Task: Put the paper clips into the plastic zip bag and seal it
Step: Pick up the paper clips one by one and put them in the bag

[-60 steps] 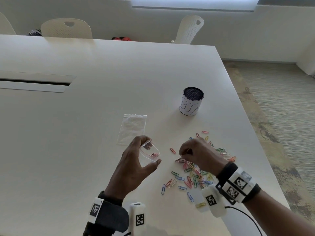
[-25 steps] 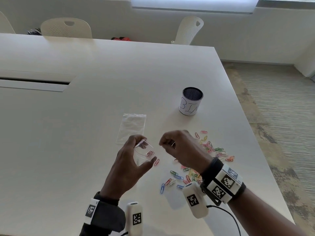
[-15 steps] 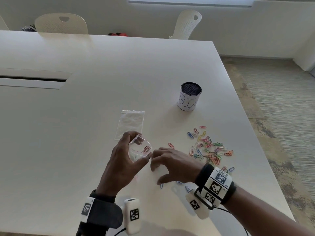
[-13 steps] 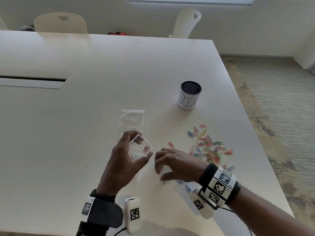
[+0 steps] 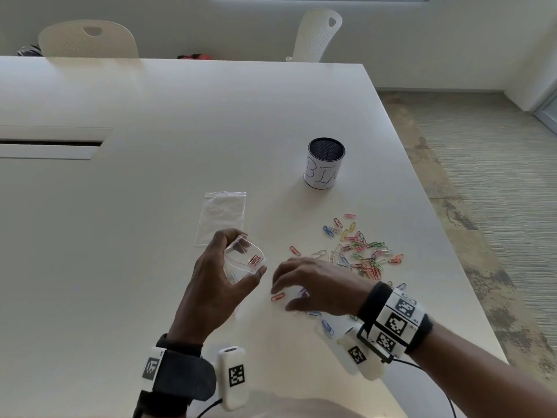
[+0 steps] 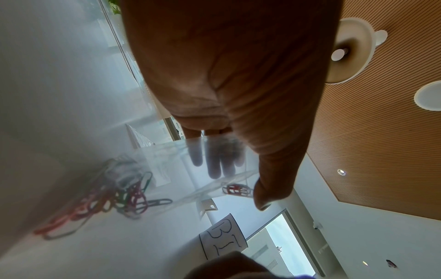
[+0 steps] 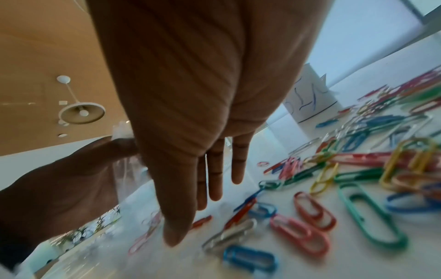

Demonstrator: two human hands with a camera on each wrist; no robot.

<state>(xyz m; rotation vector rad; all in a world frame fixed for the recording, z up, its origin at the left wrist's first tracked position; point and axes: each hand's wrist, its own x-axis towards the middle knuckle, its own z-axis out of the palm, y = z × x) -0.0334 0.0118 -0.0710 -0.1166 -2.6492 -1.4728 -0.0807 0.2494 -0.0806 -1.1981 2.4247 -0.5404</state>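
Note:
My left hand point(image 5: 244, 253) grips a small clear zip bag point(image 5: 238, 268) upright just above the white table, its mouth held open towards the right. Red paper clips point(image 5: 255, 260) lie inside near the mouth, also seen as red clips point(image 6: 237, 189) through the bag's plastic point(image 6: 171, 162). My right hand point(image 5: 281, 298) hovers flat and low just right of the bag, fingers straight and spread, holding nothing. A red clip point(image 5: 278, 296) lies at its fingertips. The loose coloured paper clips point(image 5: 358, 251) are scattered to the right; up close, clips point(image 7: 307, 209) lie under my right hand point(image 7: 193, 217).
A second, empty zip bag point(image 5: 221, 217) lies flat beyond my left hand. A black mesh cup with a paper label "BIN" point(image 5: 325, 167) stands further back right. The table's right edge point(image 5: 446, 236) runs close past the clips. Two white chairs stand at the far side.
My right hand left the clip pile, rose to the bag's mouth, then dropped to the table beside the bag with fingers spread. My left hand kept holding the bag open.

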